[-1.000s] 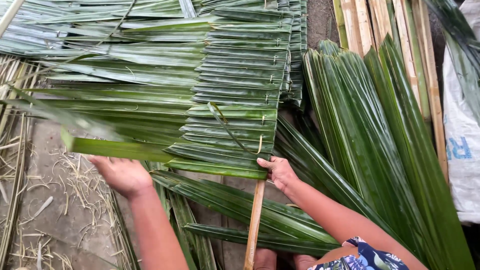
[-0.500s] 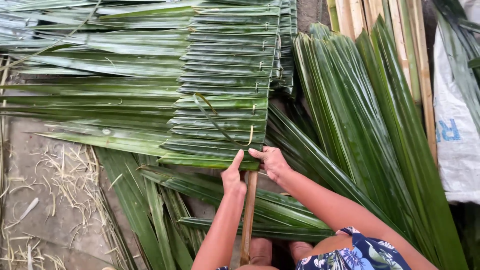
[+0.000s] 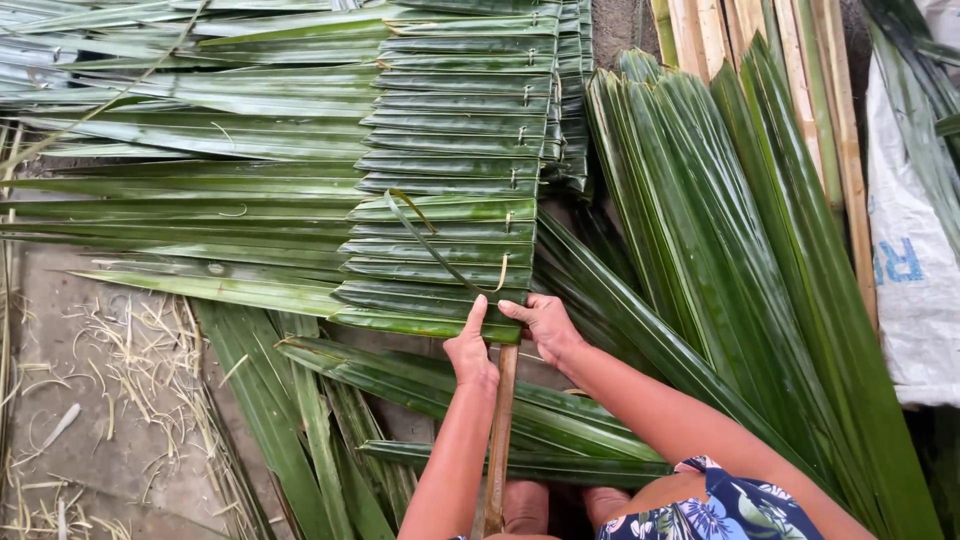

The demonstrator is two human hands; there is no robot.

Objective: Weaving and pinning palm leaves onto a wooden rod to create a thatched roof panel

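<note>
We count two hands, the left hand point(image 3: 470, 350) and the right hand point(image 3: 545, 322), both on one wooden stick point(image 3: 499, 440). One panel of folded palm leaves point(image 3: 450, 180) runs along it, around fifteen folds as far as we can tell. One white sack point(image 3: 915, 260) off to the side, plus a bundle of pale slats point(image 3: 745, 40), maybe five. Loose fronds point(image 3: 700, 250): too many to count.

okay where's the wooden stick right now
In the head view, the wooden stick runs up from bottom centre between the left hand and right hand, under the folded palm leaves.
</note>
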